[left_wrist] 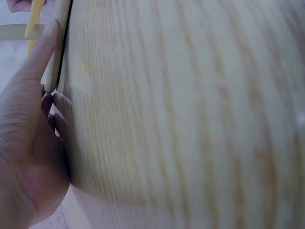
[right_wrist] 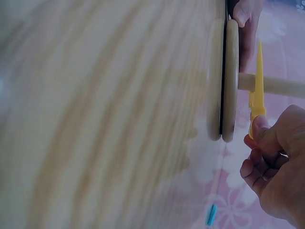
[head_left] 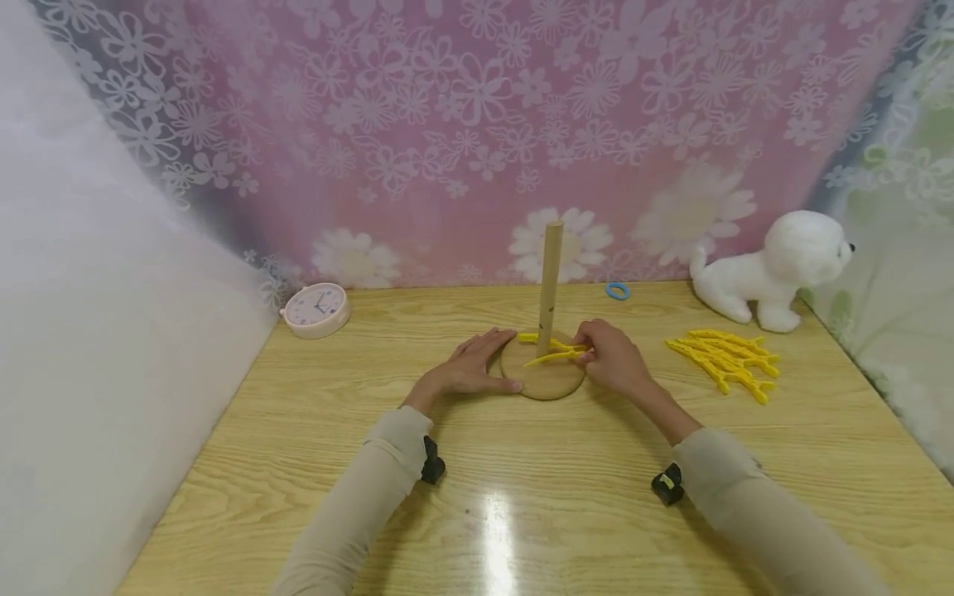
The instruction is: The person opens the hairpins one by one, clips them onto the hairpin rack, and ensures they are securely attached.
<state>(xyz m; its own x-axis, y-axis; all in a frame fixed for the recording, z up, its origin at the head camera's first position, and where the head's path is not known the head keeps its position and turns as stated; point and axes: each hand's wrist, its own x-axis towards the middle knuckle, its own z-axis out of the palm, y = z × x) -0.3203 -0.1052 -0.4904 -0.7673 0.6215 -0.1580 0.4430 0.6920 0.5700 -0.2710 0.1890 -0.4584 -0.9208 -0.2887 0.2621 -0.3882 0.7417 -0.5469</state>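
In the head view a round wooden base (head_left: 547, 385) lies on the table with a wooden post (head_left: 551, 273) standing upright from it. My left hand (head_left: 469, 364) holds the left side of the base, thumb at the near rim and fingers at the far rim. My right hand (head_left: 613, 358) pinches one end of a yellow forked plastic piece (head_left: 555, 357). Its two prongs point left, one on each side of the post's lower part. In the right wrist view the yellow piece (right_wrist: 259, 90) sits above the base (right_wrist: 230, 86), apart from it.
Several more yellow forked pieces (head_left: 723, 358) lie in a pile on the right. A white plush dog (head_left: 771, 269) sits behind them. A blue ring (head_left: 617, 290) lies near the back edge, and a pink clock (head_left: 316, 310) stands at the back left.
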